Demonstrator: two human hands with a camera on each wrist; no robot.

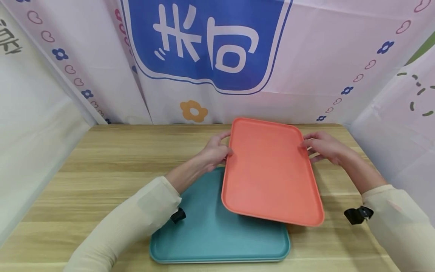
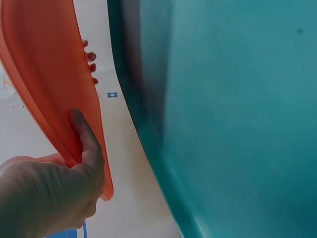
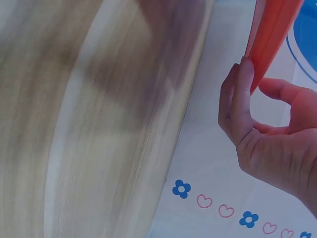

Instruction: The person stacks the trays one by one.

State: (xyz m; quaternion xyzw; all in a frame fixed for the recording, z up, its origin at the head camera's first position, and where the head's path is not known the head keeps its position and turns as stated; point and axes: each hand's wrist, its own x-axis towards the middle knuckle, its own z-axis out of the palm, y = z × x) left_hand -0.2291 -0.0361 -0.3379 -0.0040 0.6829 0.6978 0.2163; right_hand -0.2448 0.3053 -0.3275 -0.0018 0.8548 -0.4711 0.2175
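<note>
Both hands hold a red-orange tray (image 1: 268, 170) by its two long sides, tilted above the tabletop. My left hand (image 1: 216, 151) grips the left edge; in the left wrist view its thumb (image 2: 86, 139) lies against the tray's face. On the opposite edge, my right hand (image 1: 323, 146) pinches the rim between thumb and fingers, which also shows in the right wrist view, with the tray's edge (image 3: 265, 44) between them. Below lies a teal tray (image 1: 217, 241) flat on the table, its upper right part hidden under the red-orange one.
The wood-grain table (image 1: 112, 162) ends at a white printed cloth (image 1: 323, 56) hung along the back and sides. A blue panel with white characters (image 1: 204, 41) is on the back cloth. Small black devices (image 1: 358, 215) sit at the wrists over cream sleeves.
</note>
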